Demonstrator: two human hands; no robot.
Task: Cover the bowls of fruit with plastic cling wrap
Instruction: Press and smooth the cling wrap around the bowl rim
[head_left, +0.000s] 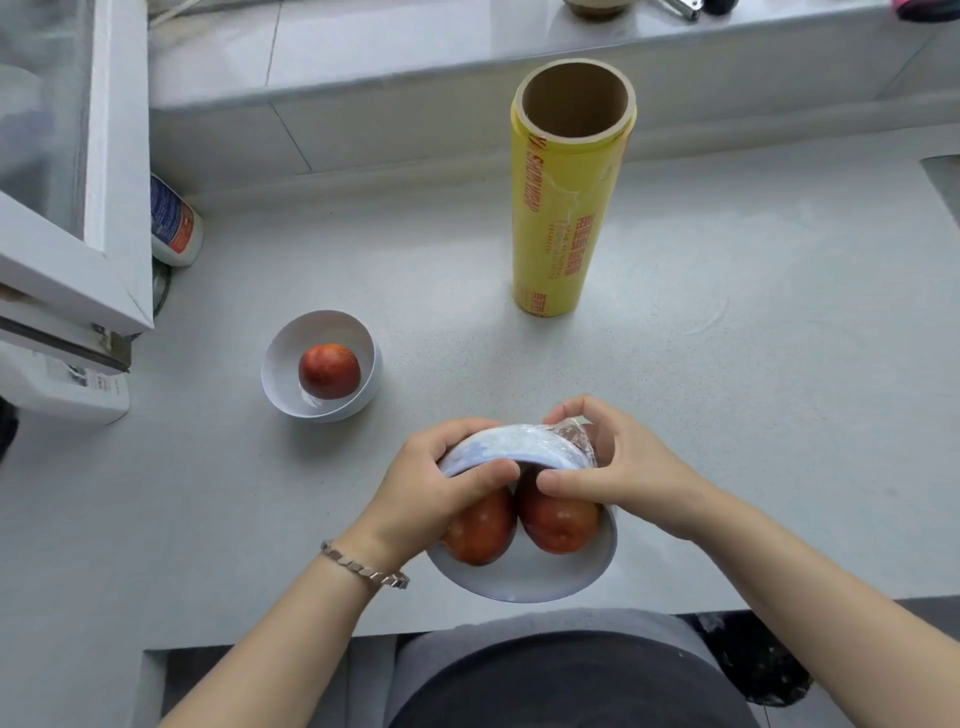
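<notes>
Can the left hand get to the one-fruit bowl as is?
Probably yes: only bare counter lies between the left hand and the one-fruit bowl. But it grips the two-fruit bowl, so it must let go first.

A tall yellow roll of plastic wrap (563, 218), printed with red lettering, shows a brown cardboard core (571, 104) against a pale grey, finely speckled stone countertop (727, 389). A small round white bowl (280, 364) carries one red-orange round fruit (329, 370). A wider round white bowl (524, 577) carries two red round fruits (558, 519) flecked with yellow, under clear plastic cling film (519, 447) with a bluish-white sheen. A link bracelet (363, 564) is silver. A white plastic bottle (174, 223) bears a blue and orange-red label.
</notes>
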